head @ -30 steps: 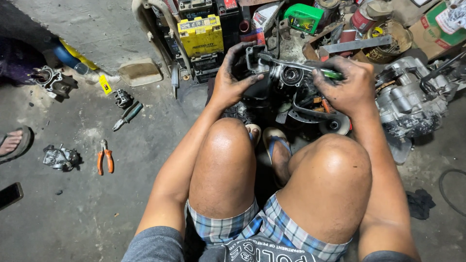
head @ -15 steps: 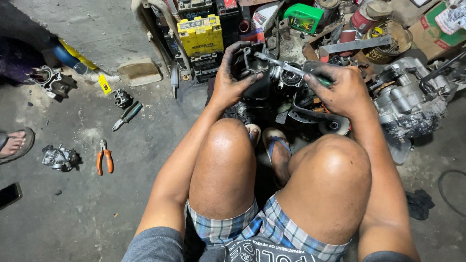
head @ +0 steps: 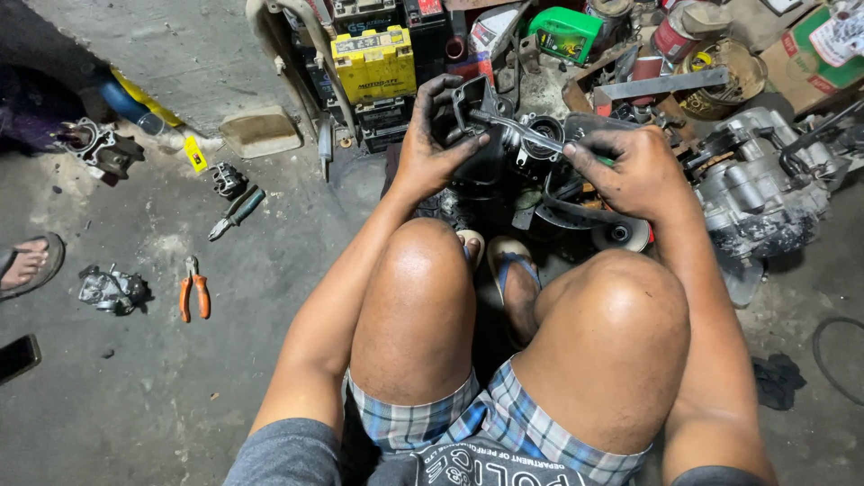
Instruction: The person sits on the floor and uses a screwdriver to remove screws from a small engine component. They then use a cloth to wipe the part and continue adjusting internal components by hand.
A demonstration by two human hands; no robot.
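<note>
I squat on a concrete floor with both knees up. My left hand (head: 441,135) grips a black engine part (head: 481,135) in front of my knees, fingers curled over its top edge. My right hand (head: 630,166) holds a screwdriver (head: 522,130) with a green handle; its metal shaft points left onto the black part. Both hands are smeared with grease. A round bearing opening (head: 544,135) shows between the hands.
A grey engine block (head: 756,193) lies at right. Yellow battery (head: 373,63) and green bottle (head: 565,31) stand behind. On the floor at left: orange pliers (head: 193,290), a dark-handled tool (head: 236,211), small metal parts (head: 112,290), another person's sandalled foot (head: 27,265).
My right hand has lifted and moved left, bringing the screwdriver shaft across onto the black part. My left hand has kept its grip.
</note>
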